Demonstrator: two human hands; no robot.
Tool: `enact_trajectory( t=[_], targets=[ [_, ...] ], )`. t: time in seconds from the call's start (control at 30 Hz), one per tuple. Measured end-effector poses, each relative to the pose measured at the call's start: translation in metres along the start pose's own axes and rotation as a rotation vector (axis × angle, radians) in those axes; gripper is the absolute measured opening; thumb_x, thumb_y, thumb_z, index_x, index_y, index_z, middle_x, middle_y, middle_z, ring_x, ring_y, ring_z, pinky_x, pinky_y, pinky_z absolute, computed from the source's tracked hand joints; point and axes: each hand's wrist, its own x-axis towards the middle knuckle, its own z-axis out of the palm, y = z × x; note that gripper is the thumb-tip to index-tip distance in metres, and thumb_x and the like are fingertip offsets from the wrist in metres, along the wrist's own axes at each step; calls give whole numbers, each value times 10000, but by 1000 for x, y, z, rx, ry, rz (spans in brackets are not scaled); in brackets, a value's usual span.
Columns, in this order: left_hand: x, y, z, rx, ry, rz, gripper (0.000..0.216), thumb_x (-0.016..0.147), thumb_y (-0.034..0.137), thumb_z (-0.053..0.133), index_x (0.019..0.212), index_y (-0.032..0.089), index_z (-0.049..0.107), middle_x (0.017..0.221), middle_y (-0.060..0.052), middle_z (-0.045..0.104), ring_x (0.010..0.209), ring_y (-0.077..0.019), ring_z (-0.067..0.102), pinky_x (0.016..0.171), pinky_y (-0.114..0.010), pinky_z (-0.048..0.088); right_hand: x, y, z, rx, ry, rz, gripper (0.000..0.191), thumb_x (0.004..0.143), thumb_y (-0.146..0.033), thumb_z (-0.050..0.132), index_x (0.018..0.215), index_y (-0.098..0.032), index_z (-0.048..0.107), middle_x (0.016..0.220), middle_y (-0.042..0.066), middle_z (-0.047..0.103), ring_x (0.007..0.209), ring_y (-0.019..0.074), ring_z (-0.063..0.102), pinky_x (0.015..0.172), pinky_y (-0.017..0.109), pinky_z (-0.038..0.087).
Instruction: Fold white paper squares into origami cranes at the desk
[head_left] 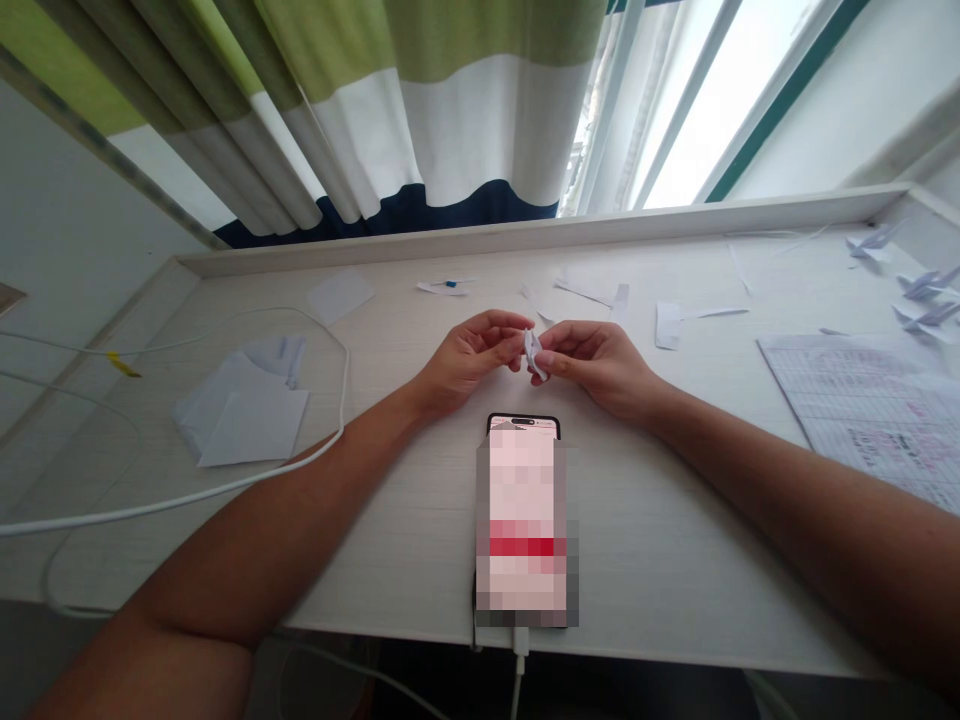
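Between my two hands, over the middle of the white desk (420,500), is a small folded piece of white paper (533,352). My left hand (480,360) pinches its left side with thumb and fingers. From the right, my right hand (596,362) grips the same paper between thumb and fingertips. The fingers hide part of the folds. Just below the hands lies a phone (523,500) with a lit, blurred screen and a cable plugged into its lower end.
White paper sheets (255,425) lie at left beside a white cable (346,380). Paper strips (667,325) are scattered at the back. Several folded paper pieces (930,285) and a written-on sheet (870,400) lie at right. A raised ledge (480,242) borders the desk's rear.
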Motion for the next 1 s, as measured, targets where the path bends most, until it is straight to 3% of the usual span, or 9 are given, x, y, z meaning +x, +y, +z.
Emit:
enact_trajectory(
  t=[0.2, 0.47, 0.63, 0.77, 0.9, 1.0],
  targets=[
    [-1, -1, -1, -3, 6, 6, 222, 860, 339, 838, 1053, 259, 764, 796, 15, 705, 716, -107, 649, 755, -257, 540, 1, 2, 0, 24, -14, -14, 298, 744, -409, 936, 881, -191, 786, 807, 22, 773, 715, 146, 698, 738, 308, 611],
    [-5, -4, 14, 155, 260, 188, 135, 803, 237, 830, 861, 201, 713, 779, 11, 725, 671, -117, 691, 673, -262, 575, 1, 2, 0, 17, 5, -10, 300, 730, -388, 946, 887, -178, 800, 808, 24, 767, 712, 140, 697, 713, 286, 612],
    [-10, -6, 19, 374, 365, 339, 79, 828, 189, 796, 866, 199, 727, 847, -15, 747, 783, -135, 710, 727, -274, 581, 1, 6, 3, -9, 76, -27, 340, 700, -423, 955, 880, -184, 796, 824, 16, 754, 713, 137, 683, 709, 297, 627],
    [-12, -6, 19, 508, 368, 405, 113, 843, 177, 791, 939, 216, 746, 912, -20, 764, 858, -141, 719, 754, -268, 577, 0, 9, 4, -44, 129, -52, 355, 707, -450, 947, 886, -188, 787, 831, 16, 747, 730, 144, 687, 731, 312, 629],
    [-10, -6, 15, 458, 312, 378, 361, 844, 182, 788, 1190, 272, 734, 998, -21, 769, 880, -143, 727, 771, -275, 584, 0, 9, 4, -74, 119, -52, 370, 719, -480, 933, 889, -191, 777, 845, 21, 745, 736, 152, 688, 736, 335, 634],
    [-8, -6, 11, 400, 243, 330, 347, 856, 190, 775, 1185, 301, 768, 1044, -22, 772, 893, -142, 717, 762, -270, 576, 0, 8, 3, -74, 93, -55, 365, 723, -476, 931, 885, -188, 775, 860, 23, 747, 743, 151, 686, 741, 338, 639]
  ],
)
